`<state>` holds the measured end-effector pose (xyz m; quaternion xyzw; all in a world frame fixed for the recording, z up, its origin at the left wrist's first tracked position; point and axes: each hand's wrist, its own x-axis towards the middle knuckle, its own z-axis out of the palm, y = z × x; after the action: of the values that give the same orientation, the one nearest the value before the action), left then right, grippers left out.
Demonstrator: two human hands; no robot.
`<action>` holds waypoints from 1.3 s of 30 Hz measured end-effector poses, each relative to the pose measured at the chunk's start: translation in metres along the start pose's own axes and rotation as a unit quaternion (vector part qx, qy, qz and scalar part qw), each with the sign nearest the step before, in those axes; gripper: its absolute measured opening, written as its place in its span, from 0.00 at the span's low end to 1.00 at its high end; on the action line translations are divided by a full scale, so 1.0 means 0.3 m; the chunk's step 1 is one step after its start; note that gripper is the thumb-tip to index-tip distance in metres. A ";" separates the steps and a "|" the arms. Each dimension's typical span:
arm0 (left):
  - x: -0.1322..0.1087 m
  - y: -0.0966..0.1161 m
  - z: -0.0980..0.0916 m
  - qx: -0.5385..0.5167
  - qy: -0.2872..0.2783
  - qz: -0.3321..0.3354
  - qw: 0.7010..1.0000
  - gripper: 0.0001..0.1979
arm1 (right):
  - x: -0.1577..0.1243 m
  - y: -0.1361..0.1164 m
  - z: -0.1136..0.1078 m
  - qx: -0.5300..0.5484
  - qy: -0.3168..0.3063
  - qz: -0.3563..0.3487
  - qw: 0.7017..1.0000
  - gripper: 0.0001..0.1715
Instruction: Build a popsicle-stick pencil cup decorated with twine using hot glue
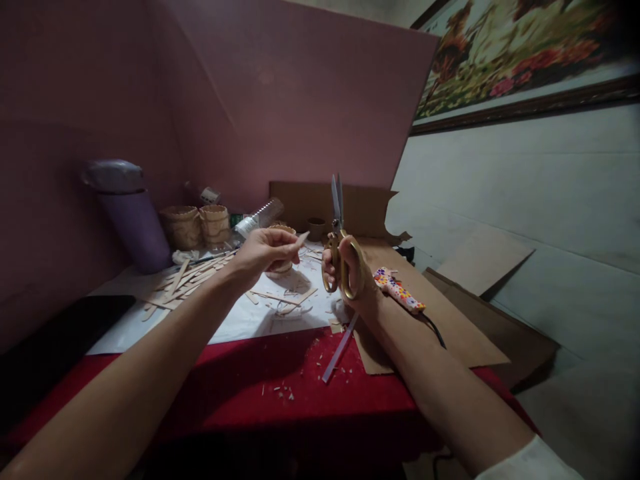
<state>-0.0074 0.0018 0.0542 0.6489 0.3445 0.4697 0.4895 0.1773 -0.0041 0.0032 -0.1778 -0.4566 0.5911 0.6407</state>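
My left hand (266, 252) is closed in a pinch on a thin wooden stick (302, 239), held above the white sheet (235, 321). My right hand (350, 275) grips gold-handled scissors (339, 235), fingers through the loops, blades pointing up and almost closed. The stick's tip lies just left of the scissor handles. Below the left hand stands a small round stick basket (283, 265), partly hidden. Cut stick pieces (289, 303) lie on the sheet beneath both hands.
A pile of wooden sticks (186, 280) lies at left, near two woven cups (200, 227) and a purple flask (133, 217). A patterned glue gun (399, 291) rests on brown cardboard (450, 320). A clear glue stick (339, 350) lies on the red cloth (280, 393).
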 end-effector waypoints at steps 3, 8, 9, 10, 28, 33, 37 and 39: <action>-0.002 0.021 -0.034 -0.055 0.063 0.035 0.996 0.09 | -0.015 0.010 0.021 -0.019 -0.038 0.000 0.999 0.35; -0.001 0.027 -0.046 -0.133 0.117 0.038 0.983 0.13 | -0.045 0.014 0.050 -0.118 -0.063 0.021 0.991 0.37; 0.000 0.027 -0.045 -0.148 0.123 0.038 0.981 0.15 | -0.047 0.019 0.051 -0.144 -0.066 0.024 0.987 0.35; 0.001 0.028 -0.045 -0.160 0.129 0.042 0.978 0.15 | -0.048 0.026 0.051 -0.168 -0.067 0.021 0.983 0.34; -0.012 0.035 -0.027 -0.148 0.117 0.066 0.980 0.18 | -0.079 0.018 0.088 -0.312 -0.102 0.041 0.944 0.50; -0.018 0.036 -0.021 -0.140 0.126 0.058 0.980 0.20 | -0.077 0.030 0.080 -0.306 -0.111 0.042 0.945 0.51; -0.014 0.027 -0.017 -0.111 0.122 0.057 0.985 0.20 | -0.078 0.052 0.073 -0.290 -0.106 0.040 0.950 0.45; -0.012 0.023 -0.014 -0.100 0.118 0.059 0.986 0.20 | -0.081 0.059 0.078 -0.281 -0.086 0.041 0.955 0.41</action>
<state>-0.0127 -0.0022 0.0602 0.5562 0.3121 0.6032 0.4790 0.1511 -0.0296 -0.0074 -0.3180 -0.6497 0.4779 0.4984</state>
